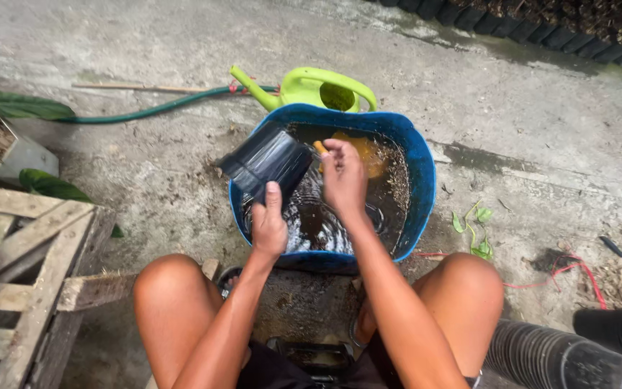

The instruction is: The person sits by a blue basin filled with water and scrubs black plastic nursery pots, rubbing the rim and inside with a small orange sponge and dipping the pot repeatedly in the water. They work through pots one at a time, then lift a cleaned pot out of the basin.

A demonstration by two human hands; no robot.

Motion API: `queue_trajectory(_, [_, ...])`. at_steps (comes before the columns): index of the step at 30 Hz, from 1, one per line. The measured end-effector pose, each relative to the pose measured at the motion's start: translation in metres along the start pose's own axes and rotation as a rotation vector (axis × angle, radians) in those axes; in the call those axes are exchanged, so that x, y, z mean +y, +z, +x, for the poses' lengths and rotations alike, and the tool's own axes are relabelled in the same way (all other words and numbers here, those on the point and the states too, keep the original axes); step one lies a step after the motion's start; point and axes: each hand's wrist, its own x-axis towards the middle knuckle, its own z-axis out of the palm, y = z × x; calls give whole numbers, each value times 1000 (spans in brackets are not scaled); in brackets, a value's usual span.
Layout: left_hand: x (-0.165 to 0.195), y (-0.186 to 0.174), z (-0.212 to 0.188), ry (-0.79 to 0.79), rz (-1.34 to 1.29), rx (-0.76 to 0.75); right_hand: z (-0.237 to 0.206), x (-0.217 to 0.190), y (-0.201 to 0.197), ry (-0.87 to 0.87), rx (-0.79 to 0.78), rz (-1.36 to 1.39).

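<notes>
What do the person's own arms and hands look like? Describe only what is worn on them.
Both arms are bare from the upper arm down: no sleeves show. The left hand and right hand wear no gloves, and no rings, watch or bands can be seen on fingers or wrists. Both hands look wet. Dark shorts show at the lap.

Bare concrete (pixel 534 108) lies open right of the blue tub (pixel 420 180); behind it the green watering can (pixel 318 86) and hose (pixel 145 109) block the way; a wooden pallet (pixel 23 274) crowds the left; stacked black pots (pixel 563 356), perhaps touching the knee, close the lower right.
</notes>
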Motion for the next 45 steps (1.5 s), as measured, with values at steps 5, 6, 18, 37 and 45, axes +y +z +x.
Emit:
queue_trajectory(5, [30, -3, 18, -18, -300, 83, 29, 106, 26, 644, -297, 648])
queue_trajectory(6, [33, -3, 19, -58, -405, 52, 26, 121, 30, 831, -377, 758])
queue_trajectory(18, [21, 3, 35, -260, -665, 43, 17, 101, 18, 674, -264, 599])
queue_trajectory(37, [-31, 15, 26, -226, -1110, -121, -71, -36, 17, -276, -92, -59])
queue_trajectory(45, [-17, 17, 25, -328, -1147, 26, -52, 9, 41, 62, 115, 180])
